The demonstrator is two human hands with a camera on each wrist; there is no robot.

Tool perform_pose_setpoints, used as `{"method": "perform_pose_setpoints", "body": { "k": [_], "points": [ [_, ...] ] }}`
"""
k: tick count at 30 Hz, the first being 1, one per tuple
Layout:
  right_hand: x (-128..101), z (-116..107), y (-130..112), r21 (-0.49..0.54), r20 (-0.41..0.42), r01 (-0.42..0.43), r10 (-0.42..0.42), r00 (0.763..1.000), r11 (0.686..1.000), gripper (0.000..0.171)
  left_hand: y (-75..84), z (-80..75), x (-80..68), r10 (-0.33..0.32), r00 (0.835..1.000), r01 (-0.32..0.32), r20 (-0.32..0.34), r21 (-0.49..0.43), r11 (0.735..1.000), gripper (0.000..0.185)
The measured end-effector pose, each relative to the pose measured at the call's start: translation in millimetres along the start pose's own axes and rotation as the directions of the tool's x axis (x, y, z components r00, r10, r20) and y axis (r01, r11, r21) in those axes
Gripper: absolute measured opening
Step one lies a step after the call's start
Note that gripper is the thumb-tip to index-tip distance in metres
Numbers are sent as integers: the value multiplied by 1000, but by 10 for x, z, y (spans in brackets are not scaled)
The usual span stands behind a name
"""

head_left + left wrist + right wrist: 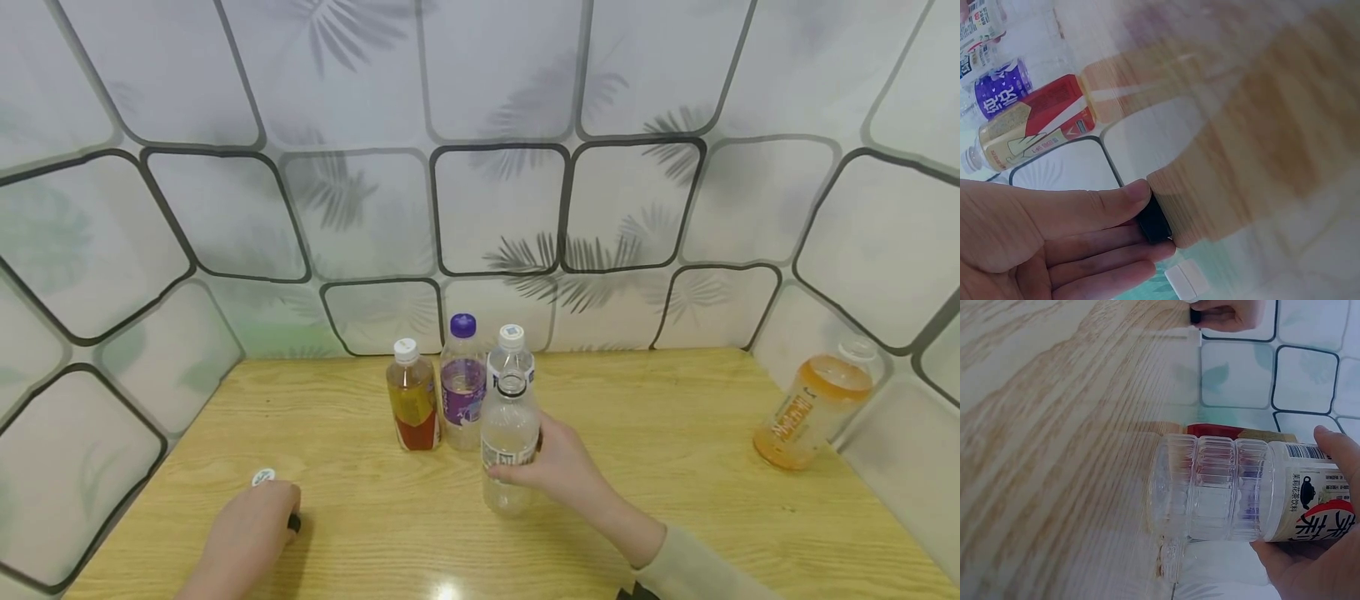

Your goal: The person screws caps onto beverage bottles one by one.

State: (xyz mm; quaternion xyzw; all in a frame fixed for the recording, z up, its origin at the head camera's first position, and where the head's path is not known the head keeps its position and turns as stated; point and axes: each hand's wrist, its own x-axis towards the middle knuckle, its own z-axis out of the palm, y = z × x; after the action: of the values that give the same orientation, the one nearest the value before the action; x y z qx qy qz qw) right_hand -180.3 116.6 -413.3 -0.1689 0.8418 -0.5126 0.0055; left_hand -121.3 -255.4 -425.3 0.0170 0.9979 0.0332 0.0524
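Observation:
In the head view, my right hand (564, 471) grips a clear, uncapped plastic bottle (510, 429) by its label, upright at the middle of the table. The right wrist view shows the bottle's ribbed lower part (1216, 487), its base near the wood, and the thumb and fingers around the label. At the left, my left hand (251, 521) pinches a small black bottle cap (1155, 222) between thumb and fingertips, right at the tabletop. A white cap (263, 476) lies just beyond that hand, partly hidden by it in the head view.
Behind the held bottle stand an amber drink bottle (414, 408) with a white cap, a purple-capped bottle (462, 387) and a clear white-capped bottle (512, 358), partly hidden. An orange-labelled bottle (813, 408) stands at the right, near the patterned wall (862, 250).

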Motion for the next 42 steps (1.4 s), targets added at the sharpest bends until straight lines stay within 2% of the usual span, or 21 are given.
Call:
{"method": "perform_pose_setpoints", "body": {
  "k": [11,17,23,31,36,42],
  "points": [
    [-5,18,0,-3,8,5,-5,1000,1000,69,-50,21,14,41,998,-41,-54,7,999,32],
    [-7,13,-10,-1,3,7,-7,1000,1000,70,-21,-10,13,54,996,-54,-76,-2,999,35],
    [-11,2,-13,8,4,4,-4,1000,1000,70,75,-50,12,49,998,-49,-50,2,999,33],
    [-20,14,-1,0,0,-5,5,1000,1000,69,245,-90,21,78,995,-77,-69,23,997,30],
    [-26,17,-8,7,-3,-6,6,1000,1000,68,376,-155,62,76,996,-76,-48,15,997,25],
    [-30,18,-8,3,-6,-11,11,1000,1000,68,520,-215,99,87,995,-87,-58,0,996,31]
  ]
}}
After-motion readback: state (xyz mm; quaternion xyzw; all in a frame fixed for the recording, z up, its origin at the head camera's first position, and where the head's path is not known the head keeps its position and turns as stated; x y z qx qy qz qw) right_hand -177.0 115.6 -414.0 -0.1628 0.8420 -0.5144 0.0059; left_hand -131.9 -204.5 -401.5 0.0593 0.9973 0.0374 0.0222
